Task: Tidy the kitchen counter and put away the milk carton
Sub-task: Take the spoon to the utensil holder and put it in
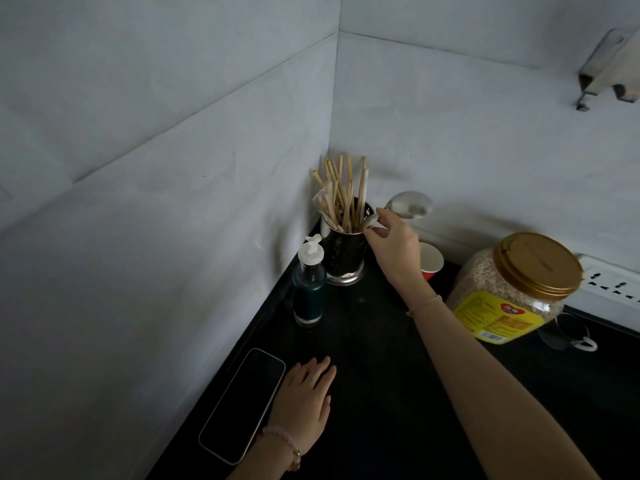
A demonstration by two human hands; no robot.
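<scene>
Along the left edge of the dark surface (374, 375), close to the white wall, I see a phone (242, 405) lying flat with its black screen up. Just to its right my left hand (304, 400) rests palm down on the surface, fingers straight and held loosely together, holding nothing, its edge right against the phone; a bracelet of pink beads (284, 441) sits on that wrist. Further back, toward the corner, a bottle (309, 289) with a white cap and dark teal liquid stands upright. Right behind it, in the corner, stands a shiny metal holder (346, 258) with a bunch of wooden chopsticks (341, 195) sticking up out of it. My right hand (394, 247) reaches over the holder's right rim, with thumb and fingertips pinching the handle of a metal spoon (410, 204), whose bowl points up and to the right above the hand. A thin chain (424, 304) circles that wrist. Behind the hand stands a red paper cup (433, 261), partly hidden. Right of it is a clear jar of oats (512, 289) with a gold lid and a yellow label, then a clear glass mug (568, 332) just beside the jar, and a white power strip (613, 280) along the back wall. High on the right wall hangs a metal bracket (606, 67). Where the milk carton is, I cannot tell.
</scene>
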